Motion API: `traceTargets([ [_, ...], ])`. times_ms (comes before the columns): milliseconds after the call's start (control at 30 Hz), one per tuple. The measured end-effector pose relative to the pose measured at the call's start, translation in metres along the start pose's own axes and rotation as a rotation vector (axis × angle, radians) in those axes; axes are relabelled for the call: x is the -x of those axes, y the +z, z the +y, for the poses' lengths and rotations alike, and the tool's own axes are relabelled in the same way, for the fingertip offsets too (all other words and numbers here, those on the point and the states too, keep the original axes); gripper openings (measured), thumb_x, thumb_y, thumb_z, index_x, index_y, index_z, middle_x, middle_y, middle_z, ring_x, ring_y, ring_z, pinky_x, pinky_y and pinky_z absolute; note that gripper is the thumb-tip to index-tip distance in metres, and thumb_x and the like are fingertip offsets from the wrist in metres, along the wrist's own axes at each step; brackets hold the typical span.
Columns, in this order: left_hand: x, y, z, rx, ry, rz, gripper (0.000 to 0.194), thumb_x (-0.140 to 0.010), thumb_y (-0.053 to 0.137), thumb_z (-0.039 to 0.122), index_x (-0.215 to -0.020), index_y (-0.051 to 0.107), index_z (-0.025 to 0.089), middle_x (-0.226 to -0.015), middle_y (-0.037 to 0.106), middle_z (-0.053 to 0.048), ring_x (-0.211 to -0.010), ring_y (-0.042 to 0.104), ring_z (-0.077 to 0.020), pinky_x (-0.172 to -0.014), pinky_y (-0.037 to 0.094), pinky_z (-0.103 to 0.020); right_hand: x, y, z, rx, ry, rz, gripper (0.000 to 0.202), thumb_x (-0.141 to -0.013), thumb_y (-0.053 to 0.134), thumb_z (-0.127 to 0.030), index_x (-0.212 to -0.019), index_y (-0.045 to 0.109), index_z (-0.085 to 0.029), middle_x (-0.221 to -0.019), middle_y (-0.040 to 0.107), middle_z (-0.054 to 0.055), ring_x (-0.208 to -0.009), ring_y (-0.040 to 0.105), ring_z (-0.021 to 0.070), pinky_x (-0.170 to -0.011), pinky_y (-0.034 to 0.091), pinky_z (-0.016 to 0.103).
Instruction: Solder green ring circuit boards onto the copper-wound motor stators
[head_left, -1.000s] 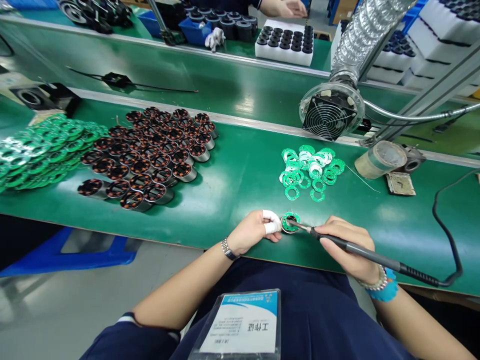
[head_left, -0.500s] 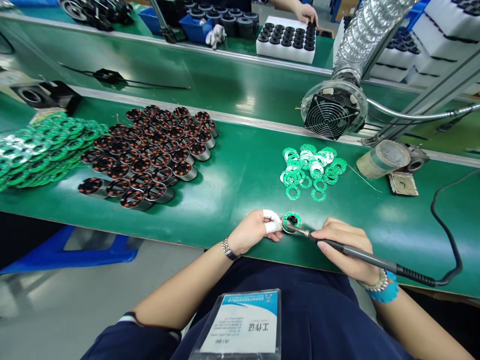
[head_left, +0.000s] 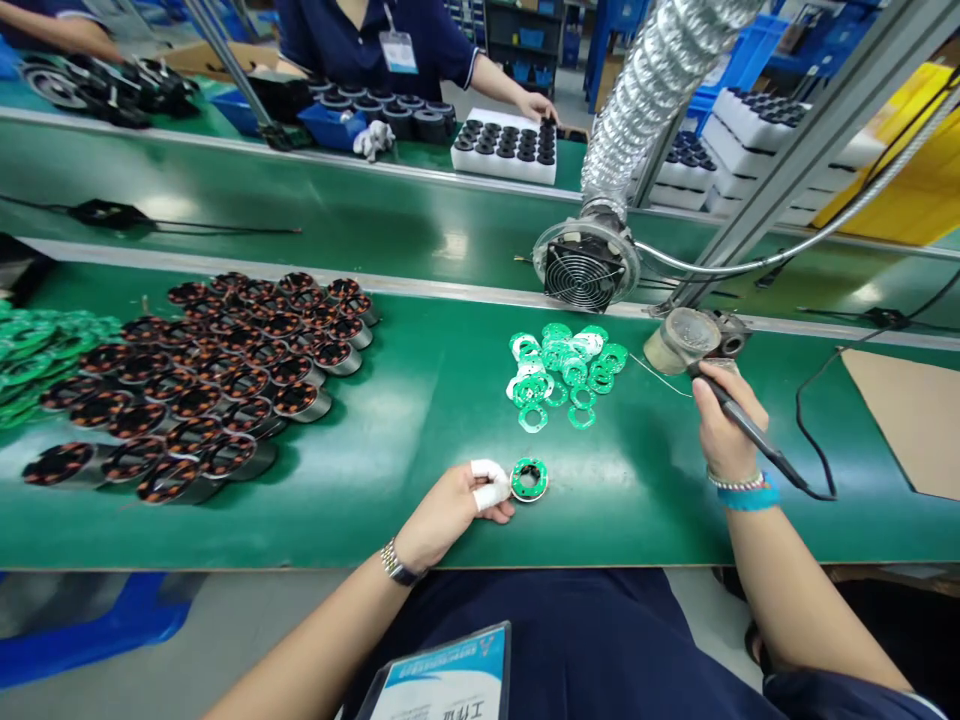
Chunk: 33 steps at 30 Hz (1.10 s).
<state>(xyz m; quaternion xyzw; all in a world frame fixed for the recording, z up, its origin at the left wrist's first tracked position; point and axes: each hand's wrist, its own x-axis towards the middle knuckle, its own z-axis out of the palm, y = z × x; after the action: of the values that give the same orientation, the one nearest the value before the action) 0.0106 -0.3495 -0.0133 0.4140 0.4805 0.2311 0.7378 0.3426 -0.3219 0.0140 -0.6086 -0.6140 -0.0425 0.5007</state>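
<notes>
My left hand (head_left: 469,500), with white wraps on the fingers, grips the left side of a round motor part (head_left: 529,480) topped by a green ring board, near the table's front edge. At the right, my right hand (head_left: 731,415) is closed around a black soldering iron (head_left: 757,437). The iron's tip end is at the pale round pot (head_left: 681,340); the tip itself is hard to make out. Beyond the motor part lies a loose pile of green ring boards (head_left: 574,365). Rows of copper-wound motor parts (head_left: 225,380) stand at the left.
Stacked green boards (head_left: 45,355) lie at far left. A fan with a silver duct (head_left: 585,268) hangs over the back edge. Cardboard (head_left: 907,415) lies at right, near the iron's cable. Across the bench, a person's hand (head_left: 538,107) touches a white foam tray (head_left: 504,165).
My right hand has moved the iron away from the motor part, right and back to the pot. My left hand still holds the part. The camera view has tilted up and shifted right.
</notes>
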Motion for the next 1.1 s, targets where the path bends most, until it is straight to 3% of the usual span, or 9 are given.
traceTargets([
  [67,0.003,0.002,-0.002,-0.132,0.053,0.052,0.028,-0.071,0.063,0.037,-0.083,0.052,0.015,-0.063,0.061,-0.002,-0.058,0.06,-0.0132,-0.061,0.049,-0.026,-0.014,0.003,0.029,0.103,-0.028,0.061,0.024,-0.082,0.058,-0.028,-0.102,0.064,-0.018,-0.099,0.066,0.01,-0.094,0.059,0.0215,-0.088,0.045,0.038],
  [167,0.007,0.009,-0.003,-0.57,0.211,0.159,0.059,-0.068,0.067,0.041,-0.116,0.043,0.018,-0.074,0.061,-0.002,-0.056,0.057,-0.0147,-0.057,0.048,-0.03,-0.02,0.006,0.052,0.103,-0.015,-0.018,0.026,-0.082,0.058,-0.032,-0.103,0.064,-0.017,-0.09,0.067,0.009,-0.085,0.062,0.0197,-0.083,0.048,0.034],
  [267,0.004,0.02,0.002,-0.995,0.368,0.156,0.067,-0.068,0.067,0.034,-0.127,0.039,0.023,-0.103,0.06,-0.008,-0.072,0.061,-0.0203,-0.068,0.049,-0.036,-0.011,0.008,0.045,0.037,0.076,-0.056,0.029,-0.085,0.053,-0.031,-0.11,0.06,-0.018,-0.067,0.064,0.002,-0.061,0.061,0.0146,-0.067,0.052,0.029],
  [400,-0.019,0.019,0.026,-1.161,0.414,0.096,0.057,-0.069,0.062,0.026,-0.124,0.044,0.024,-0.109,0.061,-0.007,-0.09,0.062,-0.0236,-0.078,0.049,-0.036,0.008,0.009,0.024,-0.055,0.03,-0.122,0.019,-0.085,0.054,-0.028,-0.1,0.062,-0.02,-0.063,0.064,-0.001,-0.053,0.061,0.0121,-0.056,0.052,0.025],
  [500,-0.053,-0.003,0.057,-1.178,0.406,0.199,0.062,-0.068,0.064,0.028,-0.126,0.043,0.021,-0.105,0.064,-0.007,-0.092,0.063,-0.0235,-0.081,0.049,-0.035,0.017,0.016,0.017,-0.122,-0.163,-0.208,0.013,-0.084,0.055,-0.022,-0.095,0.061,-0.019,-0.07,0.068,0.002,-0.059,0.065,0.013,-0.059,0.054,0.024],
  [600,-0.099,-0.035,0.094,-1.196,0.365,0.455,0.067,-0.066,0.067,0.033,-0.127,0.044,0.019,-0.103,0.066,-0.008,-0.09,0.064,-0.025,-0.081,0.049,-0.036,0.024,0.026,0.015,-0.171,-0.328,-0.271,0.012,-0.083,0.056,-0.016,-0.094,0.06,-0.019,-0.077,0.07,0.004,-0.064,0.067,0.0143,-0.062,0.055,0.024],
  [733,-0.158,-0.076,0.137,-1.086,0.417,0.733,0.072,-0.065,0.071,0.036,-0.127,0.043,0.014,-0.118,0.059,-0.013,-0.106,0.058,-0.0258,-0.091,0.044,-0.035,0.031,0.038,0.009,-0.21,-0.292,-0.322,0.022,-0.084,0.054,-0.012,-0.104,0.055,-0.019,-0.095,0.069,0.008,-0.08,0.068,0.0168,-0.073,0.056,0.028],
  [933,-0.219,-0.125,0.189,-1.07,0.413,0.852,0.086,-0.061,0.076,0.036,-0.134,0.035,0.019,-0.121,0.057,-0.015,-0.113,0.053,-0.0326,-0.096,0.039,-0.042,0.049,0.055,-0.017,-0.207,-0.184,-0.557,0.03,-0.084,0.053,-0.015,-0.113,0.045,-0.02,-0.123,0.055,0.013,-0.115,0.053,0.022,-0.092,0.05,0.038],
  [1100,-0.262,-0.147,0.194,-0.965,0.323,0.823,0.087,-0.065,0.073,0.033,-0.138,0.028,0.014,-0.12,0.056,-0.019,-0.113,0.053,-0.0323,-0.094,0.04,-0.04,0.066,0.071,-0.037,0.005,-0.025,-0.528,0.035,-0.083,0.056,-0.02,-0.115,0.043,-0.019,-0.124,0.053,0.015,-0.113,0.053,0.0256,-0.091,0.049,0.044],
])
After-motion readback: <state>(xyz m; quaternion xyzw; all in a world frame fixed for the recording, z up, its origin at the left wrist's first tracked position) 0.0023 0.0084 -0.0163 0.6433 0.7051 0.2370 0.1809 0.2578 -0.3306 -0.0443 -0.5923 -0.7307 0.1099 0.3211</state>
